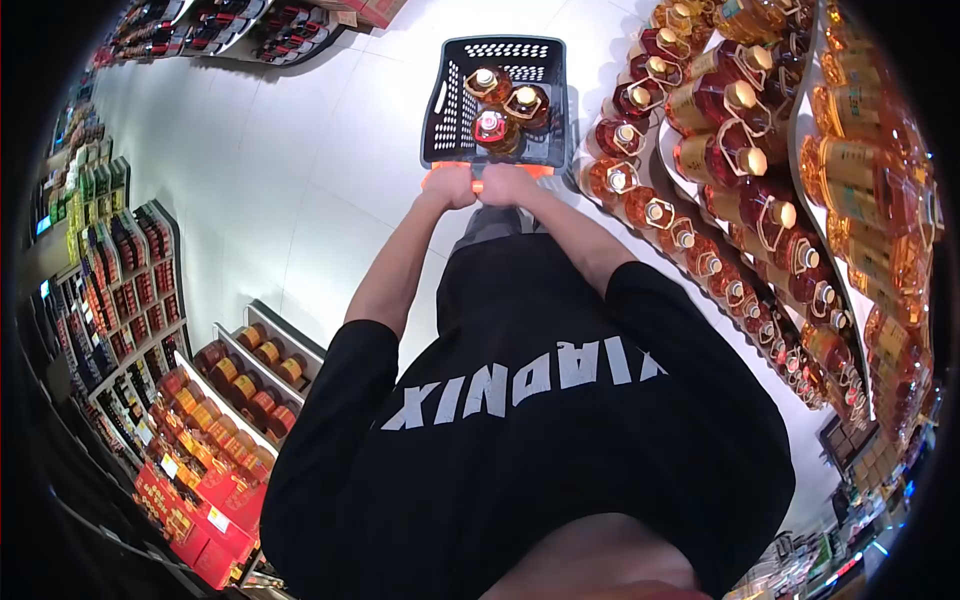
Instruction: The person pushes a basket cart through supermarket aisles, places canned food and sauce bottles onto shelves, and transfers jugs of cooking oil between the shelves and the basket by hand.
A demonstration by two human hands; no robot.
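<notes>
Both my hands are closed around the orange handle (pixel 541 170) of a dark grey shopping basket cart (pixel 434 140). My left hand (pixel 449 186) grips its left part, and my right hand (pixel 506 185) is close beside it, with a bit of orange showing between them. Three large jugs of amber liquid stand inside the basket. One jug (pixel 488 91) is at the back left, another jug (pixel 529 112) is to the right, and the nearest jug (pixel 491 127) has a red collar around its cap. My fingers are partly hidden by the backs of my hands.
Shelves of big oil-like jugs (pixel 690 150) run close along the right side. On the left are shelves of bottles and jars (pixel 130 290) and red boxes (pixel 215 520). Another bottle shelf (pixel 220 35) stands at the far left. Pale tiled floor (pixel 300 150) lies between.
</notes>
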